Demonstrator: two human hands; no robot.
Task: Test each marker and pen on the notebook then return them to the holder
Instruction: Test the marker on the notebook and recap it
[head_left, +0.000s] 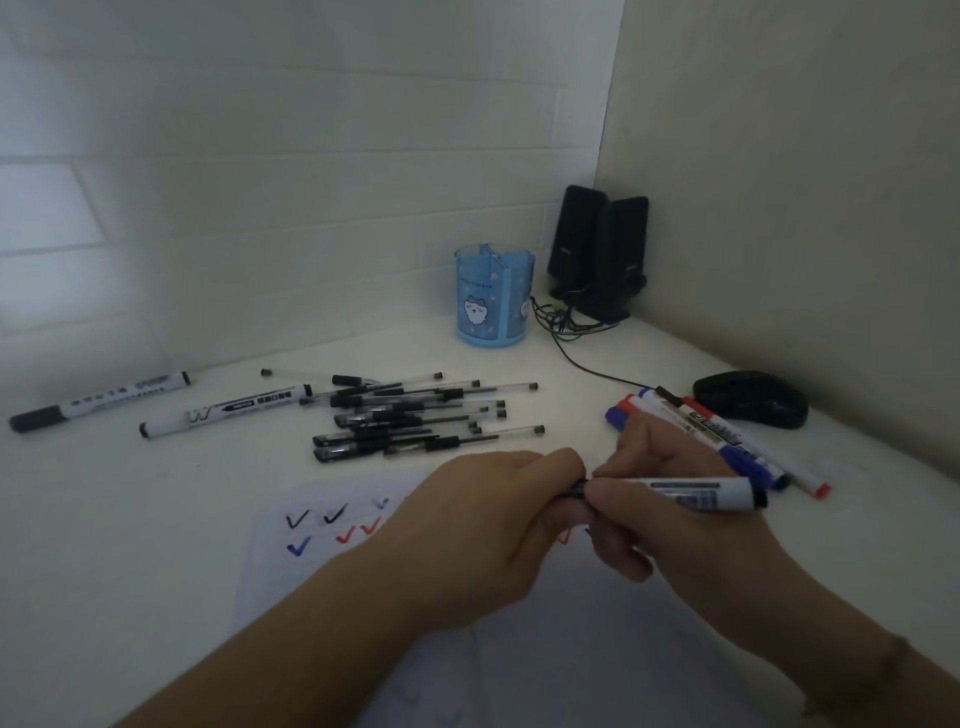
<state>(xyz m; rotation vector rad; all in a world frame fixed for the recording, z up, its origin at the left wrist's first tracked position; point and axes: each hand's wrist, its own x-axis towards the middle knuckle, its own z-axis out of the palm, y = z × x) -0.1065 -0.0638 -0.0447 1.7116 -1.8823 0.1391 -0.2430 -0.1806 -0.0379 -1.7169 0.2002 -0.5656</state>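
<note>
**Both hands gripping one marker over the notebook**

Left hand (498, 525) and right hand (654, 499) are meeting together on a white marker (696, 491), left curling round its dark end, right pinching the barrel. Notebook (322, 525) is lying under them, showing check marks. Holder (493, 296) is standing at 12 o'clock. Pens (410, 415) are lying in a pile at 11 o'clock, more markers (727, 441) at 2 o'clock on the worktop (130, 519).

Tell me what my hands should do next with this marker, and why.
Probably pull the cap off. Both hands grip the marker end to end above the notebook page: left hand on the dark cap end, right hand on the barrel. No tip is showing yet, so it likely can't make a mark.
</note>
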